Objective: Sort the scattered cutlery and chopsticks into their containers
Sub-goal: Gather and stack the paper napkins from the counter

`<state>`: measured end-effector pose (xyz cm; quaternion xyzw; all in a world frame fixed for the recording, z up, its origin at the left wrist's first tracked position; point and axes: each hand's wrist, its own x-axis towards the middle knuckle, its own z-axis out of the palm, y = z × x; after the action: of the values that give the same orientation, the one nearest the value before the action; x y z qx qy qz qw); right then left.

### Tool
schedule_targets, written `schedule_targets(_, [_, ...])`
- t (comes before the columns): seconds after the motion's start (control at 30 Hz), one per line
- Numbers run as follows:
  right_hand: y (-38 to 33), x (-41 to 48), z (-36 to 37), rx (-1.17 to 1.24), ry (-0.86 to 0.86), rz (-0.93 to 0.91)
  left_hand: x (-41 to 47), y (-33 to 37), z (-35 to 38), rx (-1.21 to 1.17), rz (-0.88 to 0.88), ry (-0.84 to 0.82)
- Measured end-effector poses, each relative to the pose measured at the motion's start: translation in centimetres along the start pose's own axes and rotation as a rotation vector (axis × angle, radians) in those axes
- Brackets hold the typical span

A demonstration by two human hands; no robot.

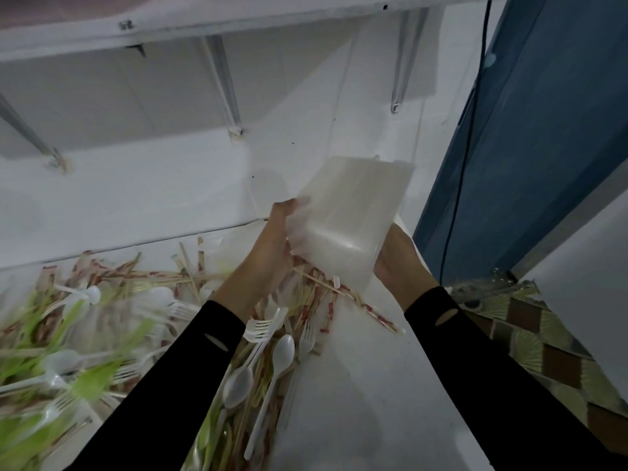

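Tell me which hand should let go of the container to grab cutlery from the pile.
Probably the left hand: the cutlery pile lies under it and to its side, while the right hand, at the pile's right edge, can hold the container.

A white shelf (238, 25) runs across the top of the frame on slanted metal brackets (222, 83), above a white wall (136, 192). A blue panel (530, 147) fills the upper right, with a black cable (465, 158) hanging along it. A brown-and-cream patterned surface (557, 362) shows at lower right.

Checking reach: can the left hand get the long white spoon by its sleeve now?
Probably not yet: left hand and right hand both grip the translucent container. The long white spoon itself lies uncovered.
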<state>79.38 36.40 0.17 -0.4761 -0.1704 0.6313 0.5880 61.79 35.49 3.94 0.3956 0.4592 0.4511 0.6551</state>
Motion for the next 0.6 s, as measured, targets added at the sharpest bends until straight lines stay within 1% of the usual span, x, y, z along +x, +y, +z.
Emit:
schedule_targets(0.07, [-0.4, 0.2, 0.3, -0.022, 0.032, 0.009, 0.4, 0.3, 0.5, 0.032, -0.031, -0.015])
schedule_targets(0.13, [-1.1, 0.7, 0.6, 0.067, 0.103, 0.014, 1.0, 0.3, 1.1, 0.063, -0.054, -0.041])
schedule_targets(0.2, [-2.6, 1.0, 0.5, 0.079, 0.168, 0.028, 1.0, 0.1, 1.9, 0.071, -0.033, -0.083])
schedule_targets(0.23, [-3.4, 0.2, 0.5, 0.049, 0.154, 0.019, 1.1, -0.1, 2.5, 0.067, -0.02, -0.111])
schedule_targets(0.27, [-3.8, 0.6, 0.0, 0.125, 0.131, 0.039, 1.6, -0.7, 2.9, 0.051, -0.01, -0.123])
schedule_targets(0.3, [-3.9, 1.5, -0.9, 0.151, 0.178, -0.019, 2.0, -1.3, 3.3, 0.033, 0.0, -0.114])
schedule_targets(0.33, [-4.3, 2.2, -1.8, 0.137, 0.238, -0.028, 2.9, -2.2, 3.5, 0.055, 0.017, -0.081])
schedule_targets(0.37, [-4.4, 2.4, -2.1, 0.066, 0.275, -0.009, 3.8, -3.2, 3.5, 0.163, 0.049, -0.047])
schedule_targets(0.4, [-4.4, 2.7, -2.4, 0.049, 0.305, -0.011, 4.9, -4.6, 3.2, 0.382, 0.116, -0.004])
schedule_targets(0.43, [-4.5, 3.3, -3.0, 0.07, 0.331, -0.017, 5.8, -6.1, 2.6, 0.662, 0.217, 0.019])
schedule_targets(0.47, [-4.6, 3.3, -3.2, 0.134, 0.329, -0.023, 6.6, -7.7, 1.9, 0.939, 0.319, -0.012])
schedule_targets(0.5, [-4.8, 3.4, -3.2, 0.183, 0.321, -0.017, 7.4, -9.3, 1.4, 1.165, 0.381, -0.084])
schedule_targets(0.53, [-4.8, 3.5, -3.1, 0.195, 0.318, -0.014, 7.8, -10.6, 1.1, 1.335, 0.383, -0.164])
schedule_targets(0.6, [-4.6, 3.9, -2.9, 0.189, 0.339, -0.01, 8.0, -12.1, 1.0, 1.585, 0.256, -0.286])
